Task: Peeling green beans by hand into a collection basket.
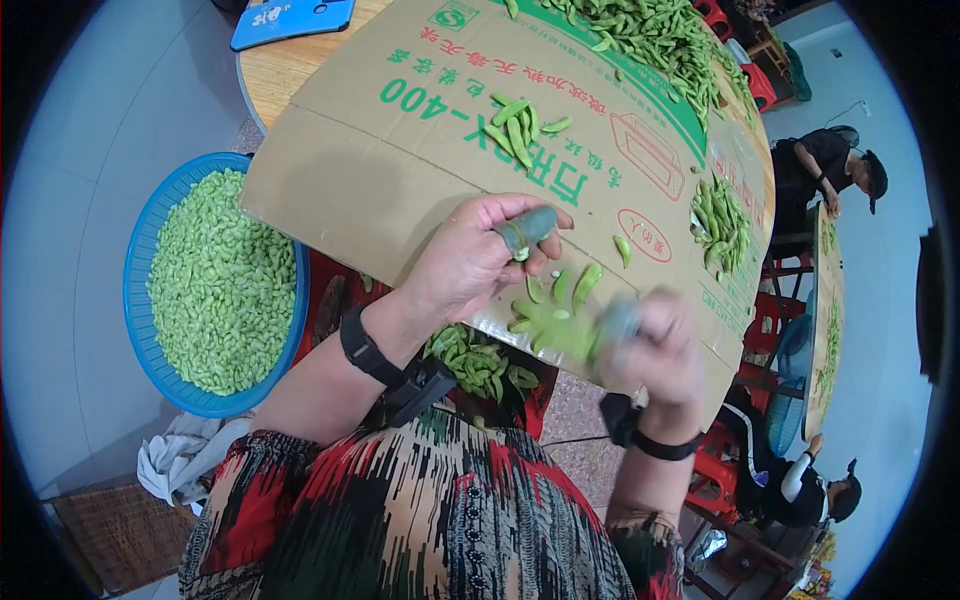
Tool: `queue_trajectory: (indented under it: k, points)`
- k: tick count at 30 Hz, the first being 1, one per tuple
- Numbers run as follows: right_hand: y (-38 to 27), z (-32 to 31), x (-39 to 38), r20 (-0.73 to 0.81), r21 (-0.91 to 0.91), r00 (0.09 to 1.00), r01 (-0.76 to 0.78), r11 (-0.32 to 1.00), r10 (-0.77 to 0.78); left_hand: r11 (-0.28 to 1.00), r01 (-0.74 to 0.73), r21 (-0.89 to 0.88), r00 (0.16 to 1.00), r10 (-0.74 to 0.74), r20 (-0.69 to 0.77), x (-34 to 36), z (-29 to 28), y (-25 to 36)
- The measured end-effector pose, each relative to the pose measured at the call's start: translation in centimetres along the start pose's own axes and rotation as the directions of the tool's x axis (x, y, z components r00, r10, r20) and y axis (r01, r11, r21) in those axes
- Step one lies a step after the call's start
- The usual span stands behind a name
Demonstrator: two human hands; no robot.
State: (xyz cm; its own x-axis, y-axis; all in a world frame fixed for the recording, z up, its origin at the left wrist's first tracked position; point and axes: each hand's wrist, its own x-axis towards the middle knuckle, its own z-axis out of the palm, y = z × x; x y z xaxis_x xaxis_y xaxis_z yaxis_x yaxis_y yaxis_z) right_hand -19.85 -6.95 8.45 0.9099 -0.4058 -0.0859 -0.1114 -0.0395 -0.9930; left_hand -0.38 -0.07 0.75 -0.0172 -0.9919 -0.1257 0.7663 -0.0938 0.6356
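Observation:
My left hand is above the near edge of a flattened cardboard sheet, its fingers curled in. Over its thumb sits a grey-green cover with a band round it. A pale shelled green bean shows between this thumb and the fingers. Motion smears my right hand, at the sheet's near right; it also has a greyish cover, and its grip is unclear. Between the hands lie several green soybean pods, partly blurred, and loose beans.
Left of the table, a blue basket holds many shelled beans. Pods lie in a small pile, another pile and a large heap. Pods or husks are below the table edge. Two people work at another table, right.

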Motion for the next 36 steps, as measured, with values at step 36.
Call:
queue_trajectory:
  k: [36]
  points:
    - [1.4, 0.8, 3.0, -0.109, 0.282, 0.930, -0.310, 0.908, 0.351, 0.904, -0.322, 0.280, 0.920, 0.368, -0.132, 0.0, 0.6, -1.8]
